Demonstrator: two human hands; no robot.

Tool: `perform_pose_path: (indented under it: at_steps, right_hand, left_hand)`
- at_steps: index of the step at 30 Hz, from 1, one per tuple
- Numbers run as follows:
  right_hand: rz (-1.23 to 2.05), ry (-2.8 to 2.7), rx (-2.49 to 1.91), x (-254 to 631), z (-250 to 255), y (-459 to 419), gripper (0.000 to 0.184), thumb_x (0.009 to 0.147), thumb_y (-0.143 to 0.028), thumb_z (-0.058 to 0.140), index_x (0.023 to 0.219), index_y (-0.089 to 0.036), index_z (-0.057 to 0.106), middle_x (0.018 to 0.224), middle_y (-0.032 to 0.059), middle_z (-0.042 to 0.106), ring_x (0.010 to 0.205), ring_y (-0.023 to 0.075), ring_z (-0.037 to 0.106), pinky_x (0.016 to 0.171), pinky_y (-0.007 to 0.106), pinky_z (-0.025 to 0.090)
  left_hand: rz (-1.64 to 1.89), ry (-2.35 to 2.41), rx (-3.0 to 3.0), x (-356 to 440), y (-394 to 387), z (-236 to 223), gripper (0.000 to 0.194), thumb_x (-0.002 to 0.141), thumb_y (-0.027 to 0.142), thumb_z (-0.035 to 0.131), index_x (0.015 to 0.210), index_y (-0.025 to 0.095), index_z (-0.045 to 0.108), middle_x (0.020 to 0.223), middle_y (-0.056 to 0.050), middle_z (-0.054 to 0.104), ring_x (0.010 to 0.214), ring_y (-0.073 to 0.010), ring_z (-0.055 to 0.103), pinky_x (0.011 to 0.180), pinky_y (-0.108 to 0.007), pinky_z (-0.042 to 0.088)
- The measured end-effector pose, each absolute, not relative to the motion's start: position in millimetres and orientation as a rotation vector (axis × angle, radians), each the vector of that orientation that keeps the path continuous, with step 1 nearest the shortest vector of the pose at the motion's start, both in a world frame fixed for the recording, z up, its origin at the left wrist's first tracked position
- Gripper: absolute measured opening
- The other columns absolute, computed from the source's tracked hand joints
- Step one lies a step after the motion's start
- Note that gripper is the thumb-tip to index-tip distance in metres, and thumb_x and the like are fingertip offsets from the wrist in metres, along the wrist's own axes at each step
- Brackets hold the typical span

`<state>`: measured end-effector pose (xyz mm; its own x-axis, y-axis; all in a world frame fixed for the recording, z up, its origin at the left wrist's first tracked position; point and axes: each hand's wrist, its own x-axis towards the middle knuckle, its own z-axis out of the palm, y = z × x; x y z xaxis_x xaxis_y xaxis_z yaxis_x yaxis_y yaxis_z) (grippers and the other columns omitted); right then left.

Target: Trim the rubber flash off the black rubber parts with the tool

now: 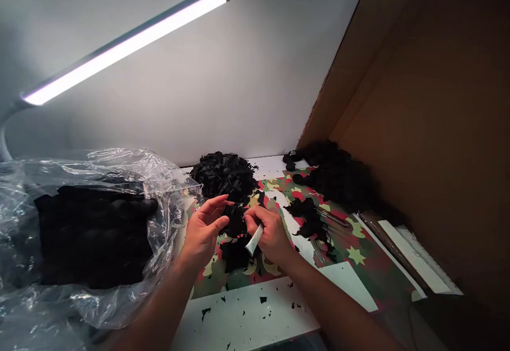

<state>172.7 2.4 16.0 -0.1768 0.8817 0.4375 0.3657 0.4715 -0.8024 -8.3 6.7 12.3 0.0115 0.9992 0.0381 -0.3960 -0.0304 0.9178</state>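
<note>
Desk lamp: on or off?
On: the desk lamp has its long tube glowing white, and the wall behind it is brightly lit.

From here, the left hand [201,234] and right hand [273,237] look bare; both forearms [165,300] too. The fingers [215,202] are slender

Lamplit corner between pale wall [258,75] and brown cardboard panel [418,128]
A lit LED bar lamp [127,47] slants across the upper left; camouflage-patterned sheeting [364,275] covers part of the white worktop [274,165], and shadow darkens the right.
</note>
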Motion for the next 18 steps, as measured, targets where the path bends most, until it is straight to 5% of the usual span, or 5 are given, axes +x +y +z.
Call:
perform_pose_path:
  at_steps: [4, 9, 18]
  right_hand:
    - [0.791, -1.722, -1.029, 174, 21, 2, 0.023, 0.100, -0.027, 0.042, 0.090, -0.021, 0.062, 0.080, 0.0010, 0.063, 0.070, 0.0148, 0.057, 0.062, 0.026, 0.041]
    - [0.903, -1.619, -1.011, 173, 26, 0, 0.022, 0.093, -0.039, 0.064, 0.082, -0.020, 0.062, 0.074, -0.0013, 0.058, 0.060, 0.0120, 0.049, 0.055, 0.025, 0.038]
    - [0.892, -1.647, -0.951, 175, 25, 4, 0.035, 0.098, -0.045, 0.056, 0.074, -0.020, 0.061, 0.070, -0.0001, 0.056, 0.064, 0.0144, 0.052, 0.058, 0.027, 0.042]
  left_hand:
    - [1.308, 0.983, 1.238, -8, 5, 21, 0.047, 0.072, 0.026, 0.086, 0.118, 0.028, 0.075, 0.111, -0.006, 0.069, 0.106, -0.0202, 0.064, 0.087, -0.027, 0.054]
    - [1.315, 1.030, 1.321, -2, -2, 29, 0.026, 0.071, 0.026, 0.084, 0.097, 0.023, 0.081, 0.099, -0.005, 0.066, 0.092, -0.0200, 0.065, 0.078, -0.028, 0.057]
    - [1.380, 0.972, 1.020, 0, 0, 13, 0.025, 0.065, 0.030, 0.089, 0.088, 0.021, 0.083, 0.078, -0.001, 0.062, 0.076, -0.0146, 0.057, 0.069, -0.023, 0.046]
